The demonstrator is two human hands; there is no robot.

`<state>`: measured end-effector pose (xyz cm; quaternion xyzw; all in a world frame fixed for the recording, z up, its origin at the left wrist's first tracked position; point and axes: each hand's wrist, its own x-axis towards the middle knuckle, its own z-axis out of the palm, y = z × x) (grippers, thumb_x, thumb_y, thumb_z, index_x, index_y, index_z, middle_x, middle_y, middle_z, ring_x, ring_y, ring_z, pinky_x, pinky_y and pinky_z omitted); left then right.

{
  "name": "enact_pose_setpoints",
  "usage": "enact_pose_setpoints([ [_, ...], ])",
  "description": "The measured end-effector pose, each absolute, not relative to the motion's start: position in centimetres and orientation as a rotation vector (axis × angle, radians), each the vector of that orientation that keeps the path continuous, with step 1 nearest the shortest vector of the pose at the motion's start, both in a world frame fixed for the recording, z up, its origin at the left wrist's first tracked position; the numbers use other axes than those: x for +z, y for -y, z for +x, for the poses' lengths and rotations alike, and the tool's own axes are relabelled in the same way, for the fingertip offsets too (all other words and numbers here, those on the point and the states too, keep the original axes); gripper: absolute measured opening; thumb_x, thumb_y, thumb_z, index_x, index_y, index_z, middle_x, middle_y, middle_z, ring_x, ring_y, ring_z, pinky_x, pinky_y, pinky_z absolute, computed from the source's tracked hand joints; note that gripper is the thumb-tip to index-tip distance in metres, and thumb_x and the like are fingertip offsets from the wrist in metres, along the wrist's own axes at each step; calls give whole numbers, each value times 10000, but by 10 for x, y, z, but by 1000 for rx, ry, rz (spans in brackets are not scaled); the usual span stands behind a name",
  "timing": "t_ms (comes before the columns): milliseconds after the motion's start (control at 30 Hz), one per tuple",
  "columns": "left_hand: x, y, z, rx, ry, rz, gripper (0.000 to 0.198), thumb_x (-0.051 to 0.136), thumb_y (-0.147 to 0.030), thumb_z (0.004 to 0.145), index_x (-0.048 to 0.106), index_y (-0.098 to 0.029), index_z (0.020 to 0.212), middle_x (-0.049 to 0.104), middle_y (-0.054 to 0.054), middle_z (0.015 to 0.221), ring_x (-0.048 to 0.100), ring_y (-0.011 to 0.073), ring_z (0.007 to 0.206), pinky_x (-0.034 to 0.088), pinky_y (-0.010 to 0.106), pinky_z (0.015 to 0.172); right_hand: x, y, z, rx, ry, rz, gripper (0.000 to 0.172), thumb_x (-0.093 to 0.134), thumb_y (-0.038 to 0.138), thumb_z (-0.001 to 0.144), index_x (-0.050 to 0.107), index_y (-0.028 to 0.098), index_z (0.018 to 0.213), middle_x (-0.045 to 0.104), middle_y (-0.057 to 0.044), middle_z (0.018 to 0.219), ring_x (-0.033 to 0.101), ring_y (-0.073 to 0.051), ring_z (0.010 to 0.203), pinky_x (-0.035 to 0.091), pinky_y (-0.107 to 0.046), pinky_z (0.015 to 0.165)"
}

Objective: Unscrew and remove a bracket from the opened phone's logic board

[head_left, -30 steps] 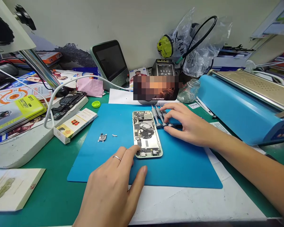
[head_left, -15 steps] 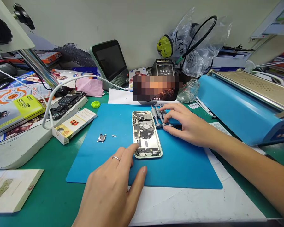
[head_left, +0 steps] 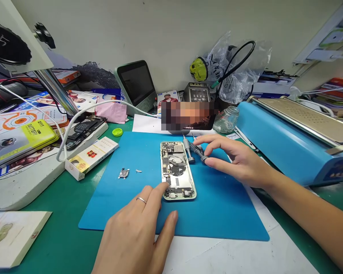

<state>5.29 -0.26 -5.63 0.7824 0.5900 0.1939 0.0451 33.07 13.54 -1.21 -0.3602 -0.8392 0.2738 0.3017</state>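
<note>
An opened phone (head_left: 177,182) lies on the blue mat (head_left: 217,213), its inner parts exposed. My left hand (head_left: 135,228) rests at its lower left edge, index fingertip touching it, thumb apart and nothing gripped. Beside the phone's upper right side lies one grey screwdriver (head_left: 188,148). A second grey screwdriver (head_left: 199,153) lies slanted, its handle end between the thumb and fingers of my right hand (head_left: 231,156). Part of another screwdriver is hidden behind those fingers. To the left on the mat sit a small metal part (head_left: 124,173) and a tinier piece (head_left: 138,171).
A small white box (head_left: 91,158) and a green cap (head_left: 117,132) lie left of the mat. Behind it stand a propped screen (head_left: 185,118), partly blurred, and a glass jar (head_left: 227,120). A blue machine (head_left: 280,140) fills the right; a white cable (head_left: 88,108) arches across the left.
My right hand has taken hold of a screwdriver and turned its handle end rightward, away from the one beside the phone. The left hand stays at the phone. The view has tilted up slightly.
</note>
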Motion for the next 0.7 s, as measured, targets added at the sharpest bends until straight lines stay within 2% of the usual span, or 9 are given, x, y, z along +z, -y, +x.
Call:
enact_pose_setpoints([
  [133,-57,1,53,590,-1806,2439,392,393,-390,1112,605,-252,1411,767,23,1032,723,179,633,557,295,577,-9,-131,329,962,2071,-907,129,760,395,989,735,270,966,838,-79,1237,751,-315,1279,595,-509,1092],
  [233,-58,1,54,599,-1802,2443,388,420,-374,1103,617,-243,1410,741,6,989,673,153,552,541,280,540,-10,-131,327,1079,1958,-858,149,795,398,968,745,260,944,857,-78,1155,788,-294,1203,637,-459,1025],
  [400,-60,1,54,597,-1812,2445,403,422,-379,1104,641,-241,1412,745,13,985,723,165,650,564,265,571,-6,-131,326,1187,1827,-782,227,849,484,916,781,269,889,839,-25,903,816,-231,989,662,-396,952],
  [533,-58,0,55,551,-1826,2453,412,433,-393,1098,652,-240,1411,739,9,971,697,162,608,553,270,553,2,-129,324,1211,1776,-776,355,841,562,898,739,245,773,740,-12,718,773,-218,759,668,-367,748],
  [633,-56,-1,55,549,-1823,2467,418,430,-394,1098,646,-239,1421,731,1,951,693,158,604,537,263,536,1,-128,321,1146,1794,-795,343,757,489,978,679,243,752,704,-4,706,743,-205,720,646,-353,713],
  [700,-55,-1,55,563,-1821,2475,419,432,-403,1099,640,-240,1423,731,2,955,692,157,602,533,262,534,-5,-125,316,1058,1856,-816,267,705,398,1018,681,245,800,726,-9,761,735,-192,747,625,-332,731],
])
